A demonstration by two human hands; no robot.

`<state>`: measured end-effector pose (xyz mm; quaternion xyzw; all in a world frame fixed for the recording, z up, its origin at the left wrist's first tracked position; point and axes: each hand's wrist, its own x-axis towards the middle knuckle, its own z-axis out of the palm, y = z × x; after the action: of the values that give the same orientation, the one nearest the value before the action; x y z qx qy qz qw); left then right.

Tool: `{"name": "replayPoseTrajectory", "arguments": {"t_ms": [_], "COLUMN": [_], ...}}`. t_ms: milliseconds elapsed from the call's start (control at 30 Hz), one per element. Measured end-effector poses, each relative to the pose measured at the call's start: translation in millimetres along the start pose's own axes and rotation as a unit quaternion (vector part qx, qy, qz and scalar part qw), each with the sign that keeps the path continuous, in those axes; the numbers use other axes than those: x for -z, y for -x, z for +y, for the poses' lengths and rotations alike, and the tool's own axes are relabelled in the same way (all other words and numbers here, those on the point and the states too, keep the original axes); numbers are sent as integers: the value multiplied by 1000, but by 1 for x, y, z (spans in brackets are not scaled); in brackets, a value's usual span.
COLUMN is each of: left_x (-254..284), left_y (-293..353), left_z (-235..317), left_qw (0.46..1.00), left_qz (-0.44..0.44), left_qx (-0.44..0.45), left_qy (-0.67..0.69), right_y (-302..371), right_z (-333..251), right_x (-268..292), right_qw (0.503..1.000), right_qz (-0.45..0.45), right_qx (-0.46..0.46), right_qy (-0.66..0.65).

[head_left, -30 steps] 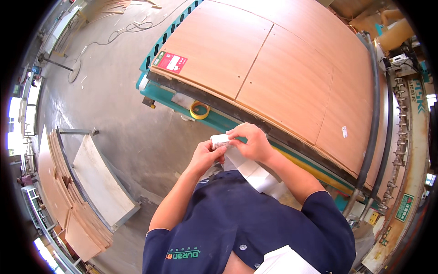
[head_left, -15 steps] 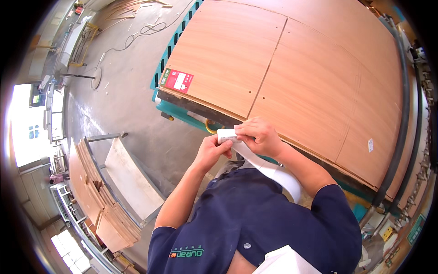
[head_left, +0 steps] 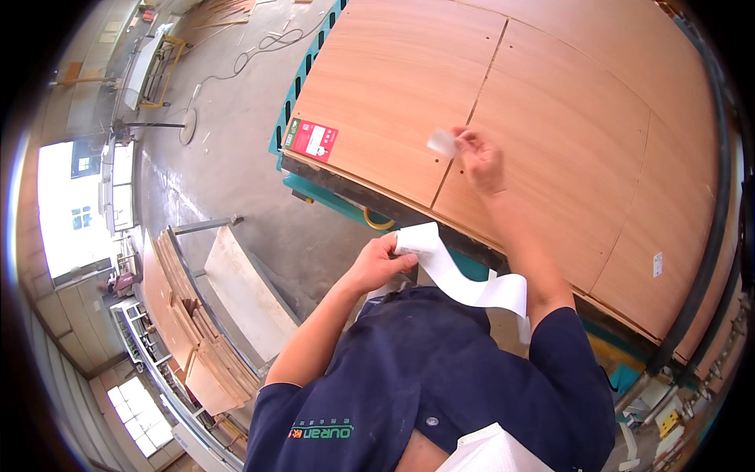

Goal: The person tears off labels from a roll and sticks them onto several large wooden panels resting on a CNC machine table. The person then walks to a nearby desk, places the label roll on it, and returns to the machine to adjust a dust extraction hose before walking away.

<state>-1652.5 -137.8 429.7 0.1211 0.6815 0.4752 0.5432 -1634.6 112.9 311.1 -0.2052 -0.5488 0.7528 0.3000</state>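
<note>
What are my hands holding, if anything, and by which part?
Left hand: a white strip, near its upper-left end. Right hand: a small pale label, by its right edge.

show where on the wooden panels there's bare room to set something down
The panels are bare right of the long seam, between the right forearm and the white label; and left of it, above the red label. Crowded: around the right hand and its pale slip, and in front of the panels, where the left hand holds the paper strip.

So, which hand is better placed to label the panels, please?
Probably the right hand: it holds a label over the wood-grain panels, while the left hand grips the label strip.
</note>
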Motion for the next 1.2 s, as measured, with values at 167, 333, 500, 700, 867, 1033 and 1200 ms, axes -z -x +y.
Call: {"name": "replayPoseTrajectory", "arguments": {"t_ms": [167,333,500,700,867,1033,1200], "left_x": [6,10,12,34,63,114,172], "left_y": [2,-5,-9,-9,-5,-11,-6], "left_z": [-8,-14,-5,-6,2,-10,-22], "left_qw": [999,996,992,992,982,969,974], "left_qz": [-9,-69,-68,-46,0,15,3], "left_qx": [-5,29,34,37,-13,-33,-33], "left_qy": [-37,51,101,116,191,243,224], "right_y": [-11,12,39,55,96,98,84], "right_z": [-71,-83,-79,-87,-88,-108,-98], "right_x": [120,219,139,87,106,9,-214], "right_qw": [925,831,731,702,737,823,807], "right_qz": [267,319,-48,-119,-102,-65,-228], "right_qx": [24,148,189,117,91,-1,259], "right_qy": [271,432,654,693,662,564,479]}}
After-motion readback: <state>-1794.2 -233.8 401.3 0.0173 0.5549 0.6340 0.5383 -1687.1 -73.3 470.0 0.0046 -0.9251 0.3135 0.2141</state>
